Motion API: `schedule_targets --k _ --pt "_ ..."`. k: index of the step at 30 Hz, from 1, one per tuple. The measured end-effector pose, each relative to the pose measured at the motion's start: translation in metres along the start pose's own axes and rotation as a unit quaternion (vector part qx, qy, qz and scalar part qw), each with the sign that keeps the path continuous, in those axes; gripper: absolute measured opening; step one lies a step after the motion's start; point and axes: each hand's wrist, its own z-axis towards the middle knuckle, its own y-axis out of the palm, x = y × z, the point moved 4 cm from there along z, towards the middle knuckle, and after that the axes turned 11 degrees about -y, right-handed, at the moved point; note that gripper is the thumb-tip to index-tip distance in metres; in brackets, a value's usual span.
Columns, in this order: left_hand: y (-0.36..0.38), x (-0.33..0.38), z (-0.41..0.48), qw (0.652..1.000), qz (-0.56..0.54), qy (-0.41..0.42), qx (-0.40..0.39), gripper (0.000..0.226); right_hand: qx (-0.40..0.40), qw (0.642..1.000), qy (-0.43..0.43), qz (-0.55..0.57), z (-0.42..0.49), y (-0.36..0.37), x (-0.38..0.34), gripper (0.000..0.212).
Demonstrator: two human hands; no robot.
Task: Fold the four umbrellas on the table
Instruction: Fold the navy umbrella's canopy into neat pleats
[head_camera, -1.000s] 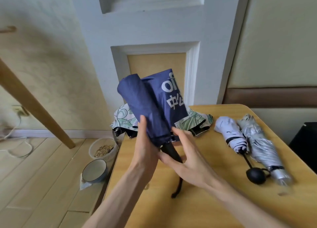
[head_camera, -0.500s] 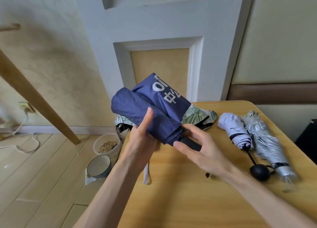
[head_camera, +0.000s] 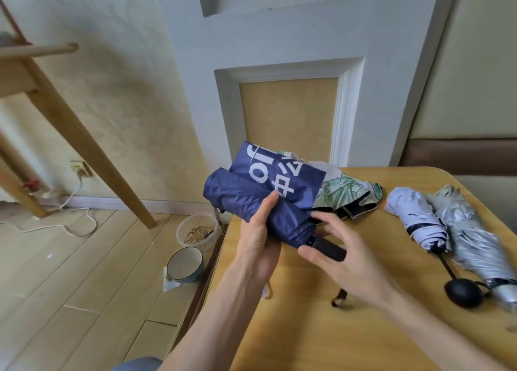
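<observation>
Navy umbrella [head_camera: 243, 200] between left fingers [head_camera: 267, 208]

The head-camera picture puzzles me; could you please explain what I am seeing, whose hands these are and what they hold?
There is no machine here: a person wears one camera on the head, looking forward and down, so both arms reach in from below. The left hand grips the rolled cloth of a navy umbrella; the right hand curls round its black handle. On the wooden table behind it lies a leaf-print umbrella, loosely bunched. To the right a lilac umbrella and a silver umbrella lie side by side.
</observation>
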Motion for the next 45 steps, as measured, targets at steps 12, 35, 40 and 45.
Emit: schedule_targets --k 12,35,40,45 --pt "0.009 0.009 -0.012 0.99 0.104 0.093 0.021 0.056 0.005 0.997 0.037 0.072 -0.001 -0.003 0.01 0.031" --pt "0.002 0.02 -0.013 1.0 0.016 0.015 -0.004 0.053 -0.046 0.974 0.052 0.213 0.005 0.0 0.008 0.025" --pt "0.007 0.022 -0.014 1.0 0.019 0.023 0.005 0.044 0.001 0.999 -0.012 0.05 0.001 -0.002 0.003 0.04" --pt "0.004 0.022 -0.011 0.998 0.019 0.032 -0.059 0.028 -0.015 0.986 0.019 0.163 0.002 0.004 0.006 0.022"
